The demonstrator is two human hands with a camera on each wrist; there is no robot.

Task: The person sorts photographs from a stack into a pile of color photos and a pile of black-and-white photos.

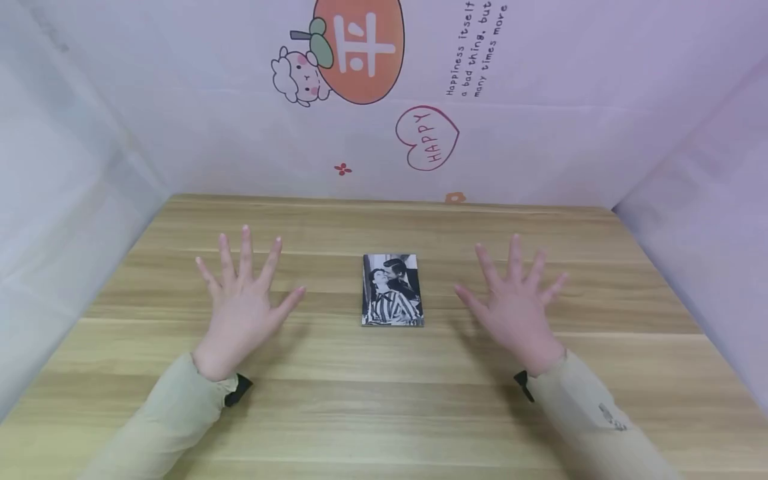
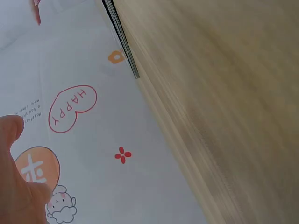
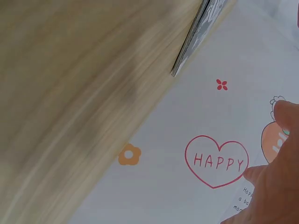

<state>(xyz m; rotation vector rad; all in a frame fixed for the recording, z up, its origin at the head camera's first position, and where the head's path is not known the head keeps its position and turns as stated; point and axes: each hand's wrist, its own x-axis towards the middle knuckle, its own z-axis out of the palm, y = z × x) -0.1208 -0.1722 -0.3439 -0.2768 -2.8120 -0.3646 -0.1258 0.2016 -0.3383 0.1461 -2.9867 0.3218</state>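
Note:
A small stack of cards or photos (image 1: 393,291) lies on the table, its top one a black-and-white picture of two people. Its layered edge (image 2: 122,39) shows in the left wrist view, and the same stack (image 3: 196,35) appears at the top of the right wrist view. To its left, my left hand (image 1: 243,310) is spread over the table, fingers apart and holding nothing. On the other side my right hand (image 1: 519,310) is spread likewise, with nothing in it. Both hands are apart from the stack, and each casts a shadow on the wood.
The wood-grain table (image 1: 384,420) ends at a pale printed cloth (image 1: 540,147) behind it. White cloth walls (image 1: 54,200) rise on the left and right sides. Dark bands (image 1: 238,391) show at both cuffs.

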